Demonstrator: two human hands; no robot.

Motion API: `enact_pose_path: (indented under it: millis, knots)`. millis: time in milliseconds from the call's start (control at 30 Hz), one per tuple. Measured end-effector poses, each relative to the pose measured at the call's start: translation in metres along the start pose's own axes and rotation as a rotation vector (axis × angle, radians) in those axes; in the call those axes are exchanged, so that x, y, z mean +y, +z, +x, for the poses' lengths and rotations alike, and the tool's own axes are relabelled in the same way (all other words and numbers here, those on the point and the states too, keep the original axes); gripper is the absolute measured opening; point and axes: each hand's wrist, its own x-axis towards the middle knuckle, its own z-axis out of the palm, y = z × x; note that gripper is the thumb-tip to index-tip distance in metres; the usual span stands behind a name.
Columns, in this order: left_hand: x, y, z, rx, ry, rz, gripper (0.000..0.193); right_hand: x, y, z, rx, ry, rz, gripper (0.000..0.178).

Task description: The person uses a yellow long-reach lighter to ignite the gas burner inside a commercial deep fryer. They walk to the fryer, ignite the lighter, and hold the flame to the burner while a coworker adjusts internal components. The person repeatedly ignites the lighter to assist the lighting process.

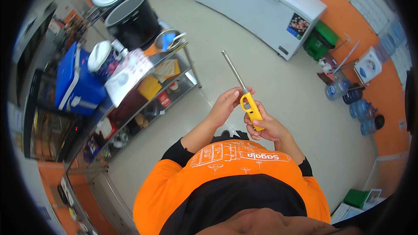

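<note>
A yellow long-nosed gas lighter (254, 112) with a thin metal barrel is held in front of my body, its barrel tilted up and to the left. My right hand (272, 127) is closed round the lower end of its handle. At the neck, just above the trigger loop, my left hand (226, 104) has its thumb on the near side, while fingertips show past the far side. No flame shows at the barrel's tip.
To the left, a metal shelf table (146, 76) carries a blue cooler box (80, 82) and a big black pot (135, 24). A white chest freezer (257, 13) stands ahead. Water jugs (337, 89) and a green bin (320, 39) line the orange wall at right.
</note>
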Motion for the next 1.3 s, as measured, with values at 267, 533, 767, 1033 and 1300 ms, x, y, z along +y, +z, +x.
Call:
enact_pose_path:
  millis: [267,533,767,1033,1300]
  knots:
    - [-0.012,-0.03,0.203,-0.141,-0.116,0.156,0.043,-0.127,-0.002,-0.03,0.154,-1.095,-0.29,0.048]
    - [-0.042,-0.12,0.339,0.212,-0.258,0.224,0.042,-0.279,-0.094,0.073,-0.253,-1.326,-0.381,0.055]
    - [0.002,-0.204,0.382,0.605,-0.133,0.223,0.039,-0.393,-0.173,0.203,-0.379,-1.18,-0.143,0.061]
    - [-0.026,-0.327,0.395,1.012,-0.147,0.04,0.036,-0.419,-0.292,0.483,-0.009,-0.338,0.02,0.043]
    - [0.046,-0.426,0.554,0.91,-0.098,0.088,0.034,-0.443,-0.362,0.63,0.2,-0.108,-0.072,0.034]
